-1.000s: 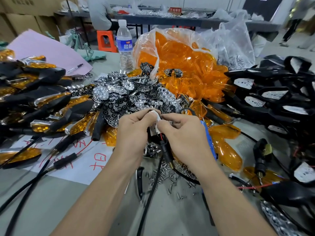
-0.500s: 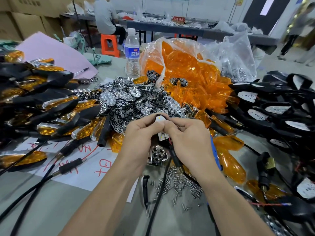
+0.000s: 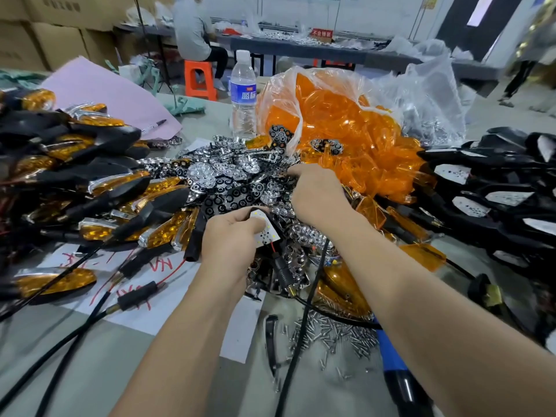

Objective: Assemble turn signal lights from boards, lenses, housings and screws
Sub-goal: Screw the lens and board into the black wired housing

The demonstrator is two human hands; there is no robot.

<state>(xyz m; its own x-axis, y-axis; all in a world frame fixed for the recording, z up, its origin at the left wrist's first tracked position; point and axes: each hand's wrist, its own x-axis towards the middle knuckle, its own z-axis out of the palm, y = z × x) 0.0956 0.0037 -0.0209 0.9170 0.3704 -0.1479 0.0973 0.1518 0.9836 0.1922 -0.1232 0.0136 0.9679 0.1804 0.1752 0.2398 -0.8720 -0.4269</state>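
Board (image 3: 264, 231) pinched in your left hand (image 3: 231, 239)

Flat, white and wedge-shaped, it sits between your thumb and curled fingers, dotted face up, long axis slanting toward you, a thin red wire (image 3: 272, 246) at its near end. Just beyond, your right hand (image 3: 319, 194) curls into the shiny chrome lens pile (image 3: 228, 182); its buried fingertips hide any grip.

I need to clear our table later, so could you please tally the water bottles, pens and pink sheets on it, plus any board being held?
Water bottle: 1
Pen: 1
Pink sheet: 1
Board, held in the left hand: 1
Total: 4
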